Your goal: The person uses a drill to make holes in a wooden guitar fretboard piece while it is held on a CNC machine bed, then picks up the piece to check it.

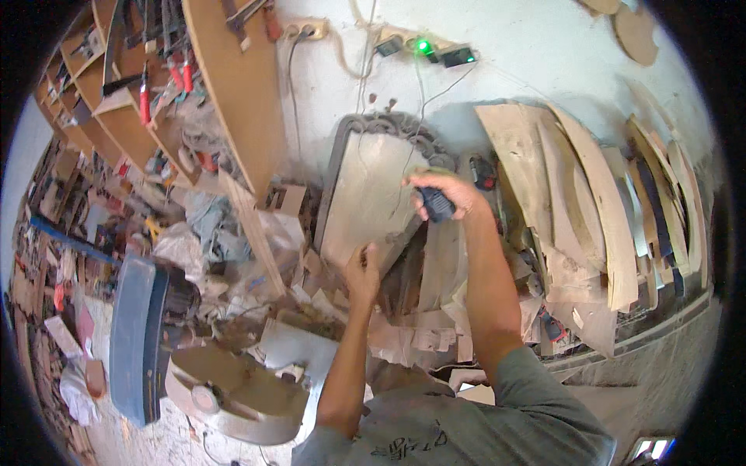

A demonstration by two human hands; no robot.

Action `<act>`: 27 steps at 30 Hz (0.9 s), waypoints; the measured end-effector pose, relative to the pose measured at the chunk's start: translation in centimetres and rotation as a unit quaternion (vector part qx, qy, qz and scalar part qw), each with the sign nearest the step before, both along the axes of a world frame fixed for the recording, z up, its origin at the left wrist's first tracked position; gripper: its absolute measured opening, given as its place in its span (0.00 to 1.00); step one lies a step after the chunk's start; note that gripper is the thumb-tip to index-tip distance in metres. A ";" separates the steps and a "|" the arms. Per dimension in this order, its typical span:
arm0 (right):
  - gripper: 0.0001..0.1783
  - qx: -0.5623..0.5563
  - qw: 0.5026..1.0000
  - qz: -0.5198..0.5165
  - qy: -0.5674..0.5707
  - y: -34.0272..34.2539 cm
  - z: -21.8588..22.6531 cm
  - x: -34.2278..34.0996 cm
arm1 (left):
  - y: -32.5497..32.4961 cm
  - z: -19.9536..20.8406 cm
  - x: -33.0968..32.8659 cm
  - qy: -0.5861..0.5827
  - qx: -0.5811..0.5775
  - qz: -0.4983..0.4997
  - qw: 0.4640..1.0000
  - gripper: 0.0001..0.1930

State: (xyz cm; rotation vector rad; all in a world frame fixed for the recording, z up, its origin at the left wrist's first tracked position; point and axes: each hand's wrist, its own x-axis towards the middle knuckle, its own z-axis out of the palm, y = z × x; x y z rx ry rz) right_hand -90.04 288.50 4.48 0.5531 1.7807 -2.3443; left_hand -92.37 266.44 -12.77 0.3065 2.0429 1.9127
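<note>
Against a white wall (458, 109), a pale panel (365, 190) in a dark, scrolled frame (379, 124) leans upright, and both hands are raised in front of it. The right hand (454, 193) grips a small dark block (437, 205), fingers over its top and side, holding it clear of the panel behind. The block looks like a battery or a charger; its exact kind cannot be told. The left hand (364, 273) is lower, near the panel's bottom edge, its fingers curled; whether it holds something small cannot be told.

Above the panel, a power strip (396, 35) on the wall carries dark adapters (457, 57) with 2 green lights glowing, and thin cables (449, 87) hang down from there. Just to the right of the block, a black and red tool part (482, 172) sits near the wall. Farther right, curved wooden boards (544, 186) stand in a row, leaning on the wall.

At the left, a wooden shelf unit (233, 85) holds tools, among them clamps with red handles (145, 97). Below it lie a grey-blue cloth (217, 225) and a whitish plastic bag (179, 250). Nearer, a long blue-grey machine housing (134, 342) stands beside a beige, hollow casing (233, 396).
</note>
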 end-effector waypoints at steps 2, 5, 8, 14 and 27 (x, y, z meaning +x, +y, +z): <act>0.22 -0.003 1.000 -0.015 0.010 -0.3 0.7 1.2 | 0.0 2.3 0.7 0.034 0.037 -0.089 0.995 0.20; 0.21 -0.002 1.000 -0.008 0.027 -3.1 3.4 1.3 | -0.2 4.2 1.0 0.046 -0.038 -0.112 0.992 0.25; 0.18 0.042 0.999 -0.001 -0.025 -5.6 1.8 -1.4 | -0.8 2.0 1.1 0.023 -0.109 -0.035 0.993 0.27; 0.15 0.029 0.990 -0.016 -0.139 -7.7 -12.6 -5.6 | -7.3 -3.8 4.3 0.027 -0.151 0.015 0.988 0.26; 0.11 -0.097 0.972 -0.044 -0.207 -11.1 -33.2 -7.6 | -18.4 2.0 14.9 -0.227 -0.187 -0.078 0.953 0.17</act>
